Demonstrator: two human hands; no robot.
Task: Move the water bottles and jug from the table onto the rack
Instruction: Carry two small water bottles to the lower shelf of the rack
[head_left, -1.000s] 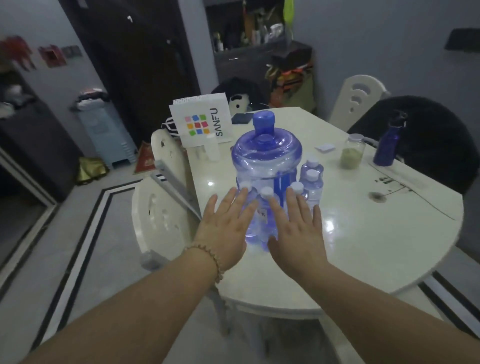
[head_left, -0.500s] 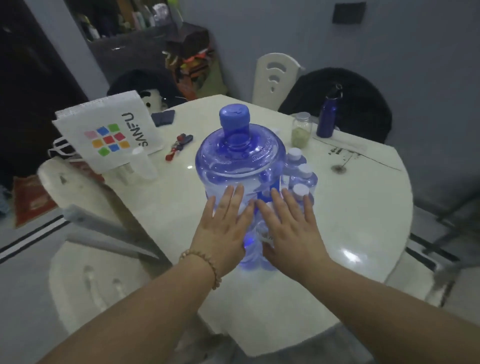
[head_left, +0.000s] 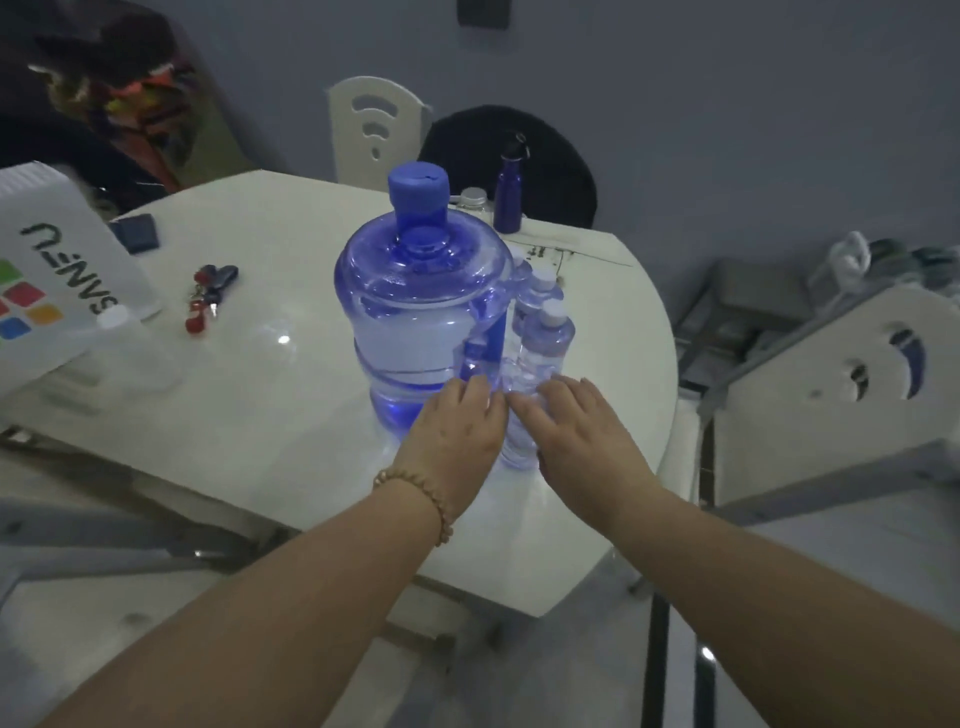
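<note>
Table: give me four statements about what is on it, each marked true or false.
1. The jug stands upright on the table, cap on. True.
2. The keys lie right of the jug. False: they lie left of it.
3. A bracelet is on the left wrist. True.
4. The right hand holds the flask. False: the flask stands untouched beyond the jug; the hand is by the small bottles.

A dark blue flask (head_left: 508, 195) stands at the worktop's (head_left: 260, 395) far edge, just beside a silver-lidded jar (head_left: 474, 198). To the left lie a bunch of keys (head_left: 208, 296) with a red fob, a dark flat thing (head_left: 136, 234), perhaps a wallet, and a white bag (head_left: 57, 291) printed with coloured squares. Behind stands a white chair (head_left: 376, 130).
</note>
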